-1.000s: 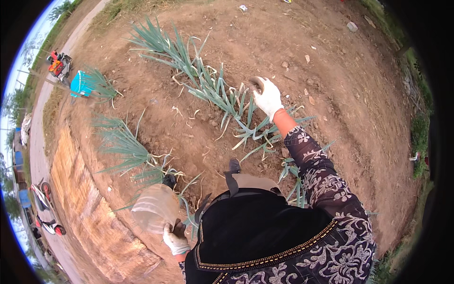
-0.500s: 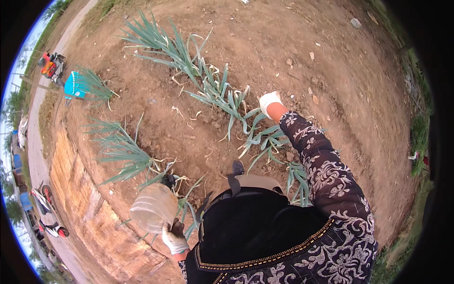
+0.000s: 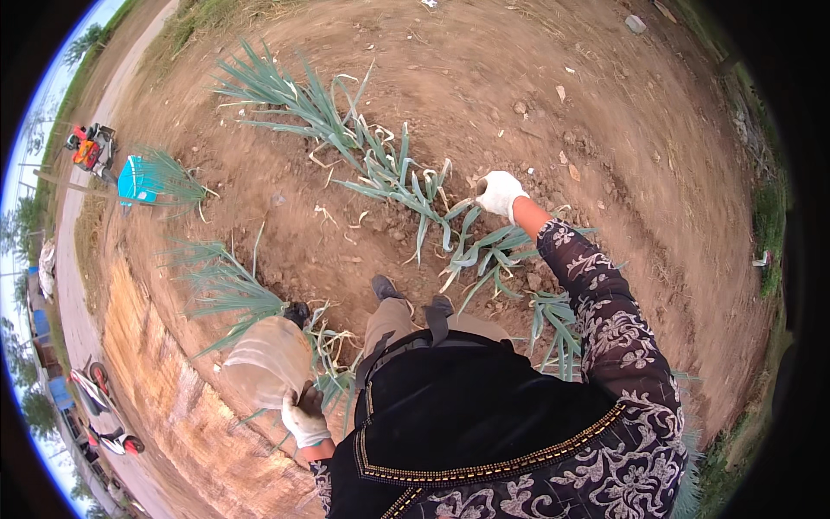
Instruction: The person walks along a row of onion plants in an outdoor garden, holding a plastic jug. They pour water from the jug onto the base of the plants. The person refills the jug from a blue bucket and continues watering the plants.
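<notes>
My left hand (image 3: 304, 417), in a white glove with a dirty palm side, grips the rim of a pale, translucent round container (image 3: 268, 359). A dark object (image 3: 296, 313) shows at the container's far end; I cannot tell what it is. My right hand (image 3: 501, 195), also in a white glove, is closed above the right end of a row of green onion plants (image 3: 393, 177). Whatever its curled fingers hold, if anything, is hidden. More green onions (image 3: 497, 255) lie just below that hand. Beside the container lies a bunch of green onions (image 3: 238, 290).
A turquoise crate (image 3: 137, 180) with green onions (image 3: 177, 177) beside it stands at the far left. Behind it is a vehicle with red and orange parts (image 3: 91, 151). A tan sheet (image 3: 160, 372) covers ground to the left. A scooter (image 3: 105, 406) stands on the path. My shoes (image 3: 385, 288) rest on brown soil.
My right hand has shifted slightly right and down. The left hand and the container have moved a little left. Both my shoes now show more fully.
</notes>
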The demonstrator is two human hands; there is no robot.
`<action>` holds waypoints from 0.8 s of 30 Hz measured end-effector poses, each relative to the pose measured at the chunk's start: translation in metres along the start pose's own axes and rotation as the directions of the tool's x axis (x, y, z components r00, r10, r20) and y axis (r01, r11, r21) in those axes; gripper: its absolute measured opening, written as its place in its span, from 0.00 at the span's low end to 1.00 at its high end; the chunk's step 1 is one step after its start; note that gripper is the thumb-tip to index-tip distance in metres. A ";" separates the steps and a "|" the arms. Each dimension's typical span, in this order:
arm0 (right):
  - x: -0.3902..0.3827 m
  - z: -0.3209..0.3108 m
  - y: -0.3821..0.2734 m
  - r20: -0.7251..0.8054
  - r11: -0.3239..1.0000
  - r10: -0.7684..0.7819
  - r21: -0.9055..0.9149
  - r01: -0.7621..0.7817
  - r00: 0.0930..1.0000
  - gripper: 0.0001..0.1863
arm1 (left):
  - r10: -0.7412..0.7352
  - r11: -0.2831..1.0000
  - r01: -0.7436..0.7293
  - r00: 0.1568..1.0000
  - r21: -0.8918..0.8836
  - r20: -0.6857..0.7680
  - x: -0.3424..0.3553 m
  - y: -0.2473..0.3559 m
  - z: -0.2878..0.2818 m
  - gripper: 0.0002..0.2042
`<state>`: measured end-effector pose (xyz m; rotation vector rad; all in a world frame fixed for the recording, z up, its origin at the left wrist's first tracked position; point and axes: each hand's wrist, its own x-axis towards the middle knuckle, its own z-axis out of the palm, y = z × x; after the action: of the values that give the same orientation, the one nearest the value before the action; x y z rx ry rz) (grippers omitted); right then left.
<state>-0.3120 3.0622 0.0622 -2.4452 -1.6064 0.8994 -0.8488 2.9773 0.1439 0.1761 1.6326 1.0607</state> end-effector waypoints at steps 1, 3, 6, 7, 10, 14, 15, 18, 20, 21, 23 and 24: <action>-0.001 0.000 0.000 -0.054 0.999 0.019 0.051 -0.016 0.998 0.12 | 0.003 1.000 -0.002 1.000 -0.004 0.024 0.005 0.004 0.001 0.17; -0.002 -0.001 0.003 -0.162 0.987 0.069 0.155 -0.043 0.984 0.12 | 0.006 1.000 -0.005 0.997 -0.012 0.075 0.019 0.010 0.004 0.17; 0.007 -0.022 -0.004 -0.324 0.892 0.075 0.444 0.082 0.943 0.12 | -0.001 1.000 -0.001 0.994 0.019 0.108 0.038 0.022 0.011 0.17; 0.007 -0.035 -0.014 -0.315 0.832 0.072 0.542 0.117 0.946 0.12 | -0.012 1.000 0.009 0.993 0.030 0.118 0.044 0.026 0.014 0.17; 0.028 -0.048 -0.027 -0.472 0.777 -0.083 0.521 0.354 0.877 0.17 | -0.036 0.998 0.030 0.992 0.056 0.125 0.061 0.037 0.028 0.17; 0.075 -0.047 -0.038 -0.277 0.911 -0.065 0.374 0.170 0.959 0.26 | -0.076 0.996 0.069 0.991 0.064 0.112 0.074 0.055 0.041 0.15; 0.093 -0.039 -0.042 -0.183 0.950 -0.032 0.299 0.086 0.983 0.29 | -0.088 0.995 0.082 0.989 0.052 0.118 0.081 0.060 0.041 0.15; 0.134 -0.001 -0.047 0.086 0.989 0.149 -0.026 -0.148 0.985 0.29 | -0.103 0.990 0.089 0.987 0.108 0.126 0.099 0.075 0.032 0.15; 0.144 0.021 -0.056 0.243 0.960 0.275 -0.121 -0.252 0.930 0.28 | -0.113 0.990 0.103 0.988 0.101 0.104 0.104 0.083 0.026 0.14; 0.152 0.042 -0.047 0.284 0.946 0.324 -0.108 -0.306 0.902 0.26 | -0.110 0.988 0.100 0.990 0.114 0.092 0.109 0.087 0.022 0.13; 0.149 0.066 -0.047 0.288 0.916 0.399 -0.082 -0.392 0.871 0.25 | -0.081 0.987 0.080 0.997 0.138 0.000 0.105 0.092 0.029 0.13; 0.147 0.083 -0.040 0.270 0.907 0.419 -0.089 -0.411 0.867 0.24 | -0.065 0.991 0.057 0.996 0.121 0.055 0.116 0.096 0.023 0.13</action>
<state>-0.3461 3.1868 -0.0542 -2.8509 -1.1674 1.3494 -0.9098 3.1165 0.1303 0.2333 1.6388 0.9037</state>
